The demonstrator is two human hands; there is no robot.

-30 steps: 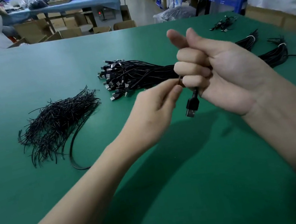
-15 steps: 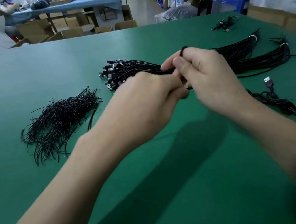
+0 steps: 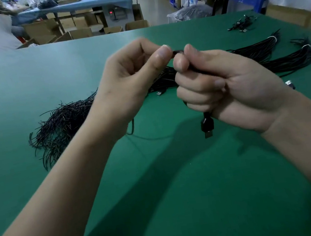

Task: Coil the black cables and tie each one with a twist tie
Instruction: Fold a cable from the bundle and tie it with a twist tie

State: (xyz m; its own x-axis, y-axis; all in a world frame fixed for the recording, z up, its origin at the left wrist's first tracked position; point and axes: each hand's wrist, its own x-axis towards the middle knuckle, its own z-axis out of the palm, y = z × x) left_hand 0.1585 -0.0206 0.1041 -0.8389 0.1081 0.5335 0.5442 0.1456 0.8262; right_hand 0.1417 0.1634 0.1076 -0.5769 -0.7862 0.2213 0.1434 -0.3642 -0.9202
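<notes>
A single black cable (image 3: 178,51) is held above the green table (image 3: 182,194), in front of the pile of loose cables (image 3: 167,79) that serves as the landmark here. The right hand (image 3: 227,89) is closed into a fist around the gathered cable, and a USB plug (image 3: 207,125) is seen hanging from the bottom of that fist. The left hand (image 3: 131,85) is pinched narrowly, thumb against forefinger, on the short bend of cable showing at the top of the fist; the left hand is blurred, so the exact contact cannot be read

The step is judged to be coiling, with no tie yet on this cable. It is best done if each loop is laid to the same length, the fist is kept firm so earlier turns are not shed, and the pinch is slid rather than tugged, so the cable is not kinked near the plug

The heap of twist ties (image 3: 61,128) lies to the left of the pile, within reach. Bundled cables (image 3: 274,53) lie to the pile's right, and a few more (image 3: 242,24) are seen farther off behind those
</notes>
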